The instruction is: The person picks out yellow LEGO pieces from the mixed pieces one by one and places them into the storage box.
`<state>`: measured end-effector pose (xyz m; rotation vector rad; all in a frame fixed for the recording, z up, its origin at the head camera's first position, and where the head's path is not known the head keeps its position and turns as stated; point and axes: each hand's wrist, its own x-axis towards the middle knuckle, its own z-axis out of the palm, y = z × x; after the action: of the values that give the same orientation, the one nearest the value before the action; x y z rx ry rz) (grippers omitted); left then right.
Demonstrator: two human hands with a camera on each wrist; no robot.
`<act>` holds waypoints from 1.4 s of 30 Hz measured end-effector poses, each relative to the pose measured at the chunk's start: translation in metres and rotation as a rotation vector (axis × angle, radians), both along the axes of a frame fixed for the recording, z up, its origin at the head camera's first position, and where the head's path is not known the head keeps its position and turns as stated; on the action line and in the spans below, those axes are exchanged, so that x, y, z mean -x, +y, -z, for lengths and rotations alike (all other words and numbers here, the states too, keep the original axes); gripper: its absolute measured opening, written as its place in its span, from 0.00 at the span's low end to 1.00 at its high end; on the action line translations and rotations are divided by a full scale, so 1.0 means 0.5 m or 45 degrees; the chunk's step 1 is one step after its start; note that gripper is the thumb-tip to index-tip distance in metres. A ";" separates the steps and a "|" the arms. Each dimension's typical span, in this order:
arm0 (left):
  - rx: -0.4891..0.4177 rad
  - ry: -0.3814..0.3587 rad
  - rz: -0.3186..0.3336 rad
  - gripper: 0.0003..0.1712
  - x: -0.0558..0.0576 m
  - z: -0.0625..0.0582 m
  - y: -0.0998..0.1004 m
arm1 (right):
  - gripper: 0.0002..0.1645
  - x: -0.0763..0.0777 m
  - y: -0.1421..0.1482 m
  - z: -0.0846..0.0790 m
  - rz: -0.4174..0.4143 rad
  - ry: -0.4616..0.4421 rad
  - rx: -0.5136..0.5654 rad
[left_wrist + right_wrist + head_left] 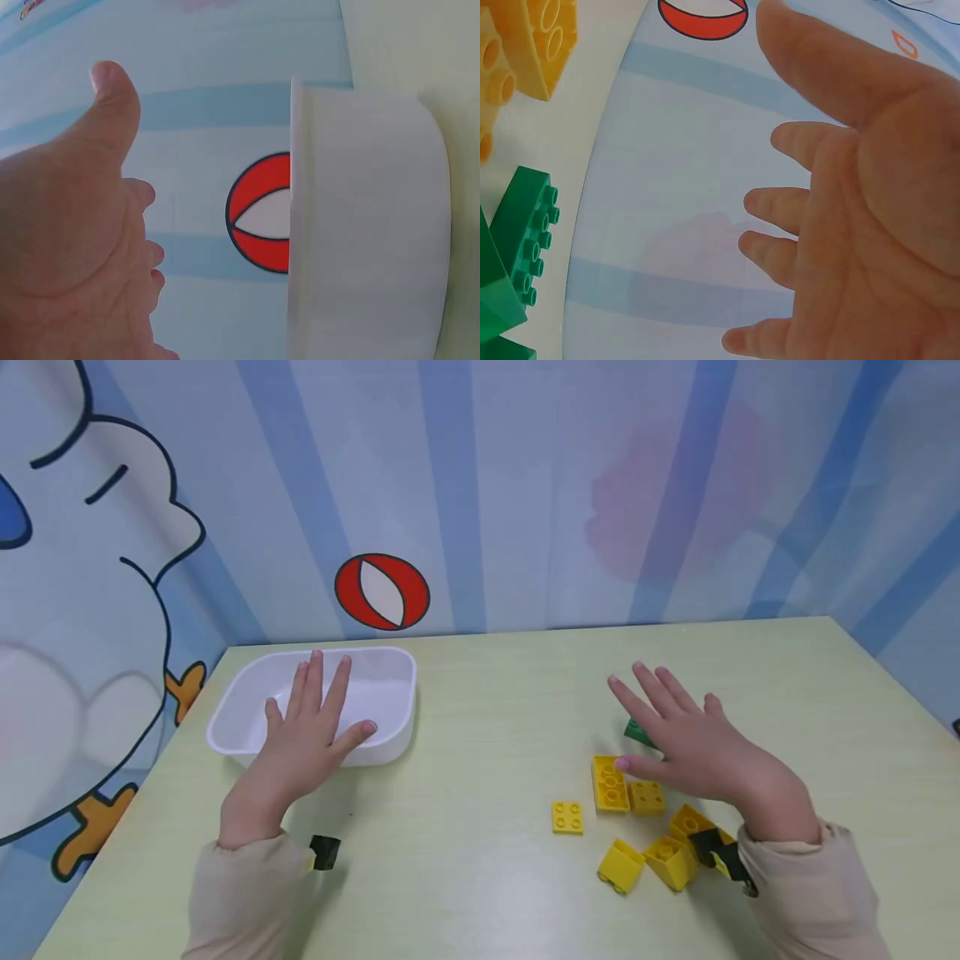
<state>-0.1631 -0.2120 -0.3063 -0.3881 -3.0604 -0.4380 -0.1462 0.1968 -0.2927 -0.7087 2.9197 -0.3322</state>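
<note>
My left hand (303,743) hovers over the near side of a white plastic tub (390,747), fingers spread and holding nothing. In the left wrist view its thumb points up beside the tub's wall (367,217). On the other side, my right hand (693,747) is held with fingers spread above a group of toy building blocks, also holding nothing. Beneath and near it lie a green block (637,732), partly hidden, and several yellow blocks (609,785). The right wrist view shows green blocks (525,232) with studs along one side, beside the spread right hand (870,202).
A small flat yellow block (567,818) lies left of the group, and another yellow block (621,866) nearer the front. The pale table (480,718) meets a striped backdrop (517,510) with a printed red-and-white ball (382,592).
</note>
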 end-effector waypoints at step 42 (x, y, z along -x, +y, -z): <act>-0.506 0.108 -0.561 0.46 0.016 0.077 -0.247 | 0.46 0.047 -0.395 0.097 -0.067 -0.061 0.655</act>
<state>-0.1710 -0.3354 -0.3447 0.2674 -2.7576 -0.9369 -0.1698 -0.0006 -0.3411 -0.8161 2.7747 -1.0997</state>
